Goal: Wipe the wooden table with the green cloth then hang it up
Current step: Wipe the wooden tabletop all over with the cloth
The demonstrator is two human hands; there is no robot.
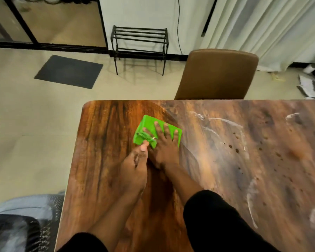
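Observation:
A folded green cloth (149,124) lies on the wooden table (225,160) near its far left corner. My right hand (165,144) lies flat on the cloth with fingers spread and straight, pressing it down. My left hand (135,166) is beside it, its fingertips pinching the cloth's near left corner, where a small loop or tag shows. White streaks and dark spots mark the table's right half, while the wood around the cloth looks darker and cleaner.
A brown chair (216,75) stands at the table's far edge. A black metal rack (139,44) stands against the white wall beyond, with a grey mat (68,71) on the floor to its left. A grey seat (29,213) is at the near left.

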